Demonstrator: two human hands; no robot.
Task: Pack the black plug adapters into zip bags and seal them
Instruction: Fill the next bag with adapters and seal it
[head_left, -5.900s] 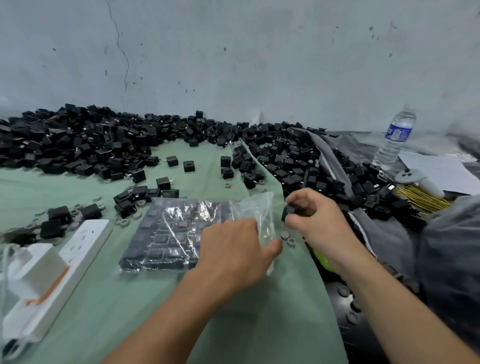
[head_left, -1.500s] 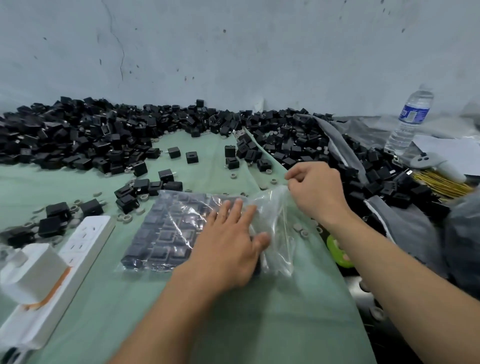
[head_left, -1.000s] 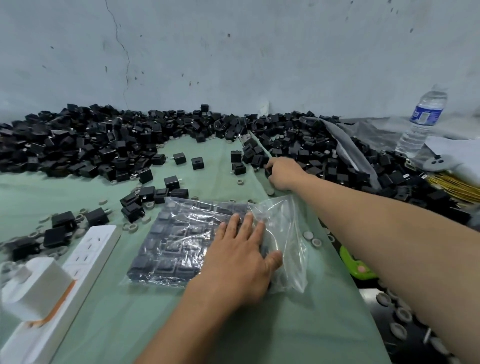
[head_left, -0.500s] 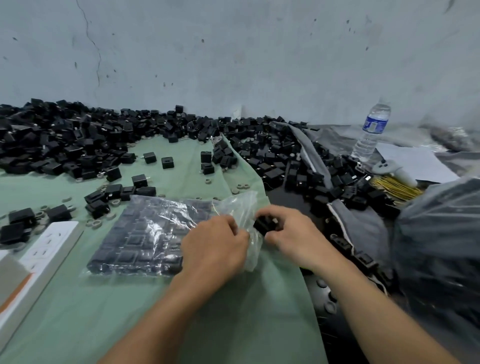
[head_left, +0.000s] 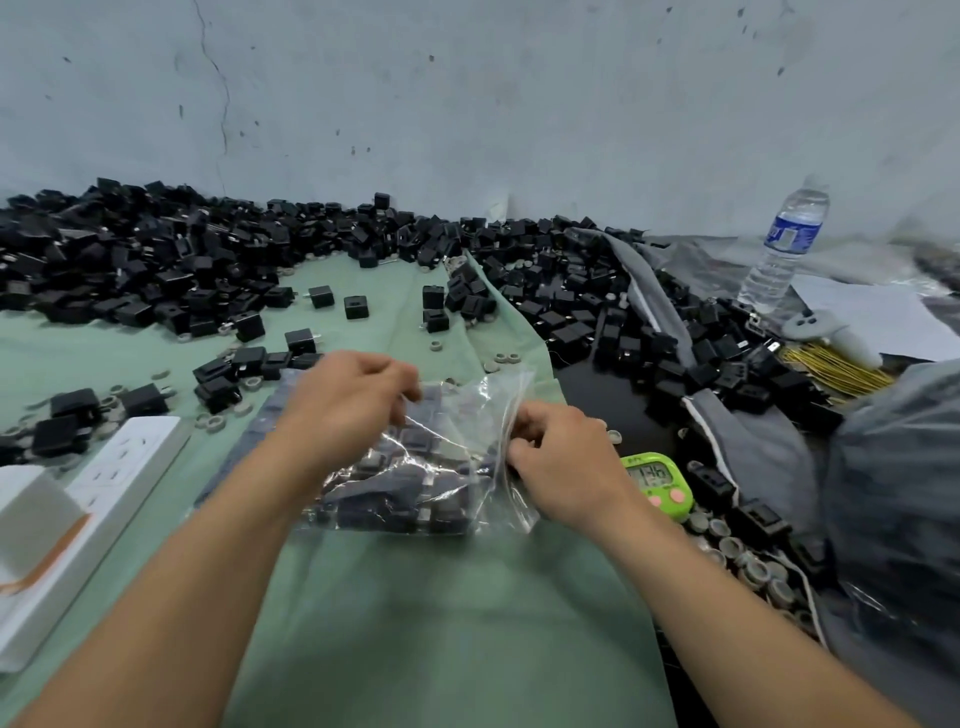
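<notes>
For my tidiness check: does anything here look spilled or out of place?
Yes. Small grey rings lie scattered loose over the green cloth among stray black adapters, as if spilled from the pile along the wall.

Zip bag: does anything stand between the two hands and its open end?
Nothing visible does. The left hand and the right hand both pinch the clear plastic of the zip bag directly, near its open right end, above the green cloth.
</notes>
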